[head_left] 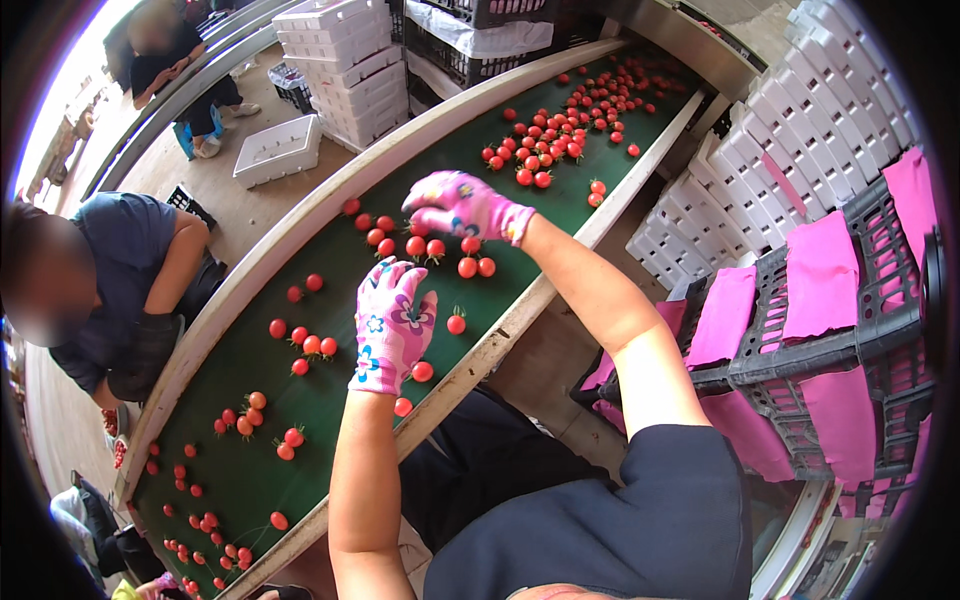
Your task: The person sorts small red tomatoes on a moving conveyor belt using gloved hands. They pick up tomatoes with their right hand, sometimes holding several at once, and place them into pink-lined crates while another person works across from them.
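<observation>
Tomatoes [467, 267]: lay loose on the green belt around both hands, most thickly toward the far end.
Left hand [393, 325]: was over the belt [325, 390], thumb standing apart from slightly bent fingers. One tomato lay just ahead of the fingers, one to the right of the thumb, two beside the wrist.
Right hand [462, 207]: reached leftward, farther up the belt, fingers curled; whether they pinched a tomato could not be told. Several tomatoes lay near it, on the side toward the wearer.
Gloves [370, 345]: were pink and white, printed with flowers.
Writing: any on the crates was too small to read.
White crates [335, 45]: stood stacked past the belt and at the right.
Black crates [800, 357]: stood at the right, pink sheets [820, 275] over their sides.
People: one person [125, 240] was beside the belt at left, another [170, 50] farther back.
</observation>
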Demonstrator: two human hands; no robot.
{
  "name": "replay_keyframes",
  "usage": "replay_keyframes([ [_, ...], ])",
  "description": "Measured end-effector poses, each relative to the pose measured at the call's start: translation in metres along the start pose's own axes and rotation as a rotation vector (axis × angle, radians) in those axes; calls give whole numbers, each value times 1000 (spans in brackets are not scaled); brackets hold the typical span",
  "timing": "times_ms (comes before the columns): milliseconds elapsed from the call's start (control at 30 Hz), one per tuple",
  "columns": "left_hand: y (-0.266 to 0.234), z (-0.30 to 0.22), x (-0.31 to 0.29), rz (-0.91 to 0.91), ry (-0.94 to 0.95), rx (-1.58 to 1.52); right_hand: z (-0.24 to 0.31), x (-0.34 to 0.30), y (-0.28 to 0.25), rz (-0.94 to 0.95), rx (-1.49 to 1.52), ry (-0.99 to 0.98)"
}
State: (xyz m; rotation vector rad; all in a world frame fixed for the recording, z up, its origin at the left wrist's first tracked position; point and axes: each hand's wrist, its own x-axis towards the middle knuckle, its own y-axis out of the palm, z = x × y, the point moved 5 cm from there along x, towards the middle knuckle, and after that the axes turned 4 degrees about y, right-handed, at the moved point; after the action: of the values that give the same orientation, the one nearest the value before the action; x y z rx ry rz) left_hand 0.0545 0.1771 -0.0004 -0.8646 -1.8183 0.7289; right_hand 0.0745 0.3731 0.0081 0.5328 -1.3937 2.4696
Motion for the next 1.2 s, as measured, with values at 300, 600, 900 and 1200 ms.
replay_keyframes([
  [300,-19,37,1,-190,-158,-63,-25,-84,-18,310,-552,622],
  [600,-17,45,0,-220,-152,-27,-27,-114,-58,-137,-460,465],
  [900,-21,68,-10,-343,-379,-274,9,-131,-59,203,249,749],
  [1200,-21,69,-4,-305,-409,-314,-88,-70,-24,64,-784,596],
])
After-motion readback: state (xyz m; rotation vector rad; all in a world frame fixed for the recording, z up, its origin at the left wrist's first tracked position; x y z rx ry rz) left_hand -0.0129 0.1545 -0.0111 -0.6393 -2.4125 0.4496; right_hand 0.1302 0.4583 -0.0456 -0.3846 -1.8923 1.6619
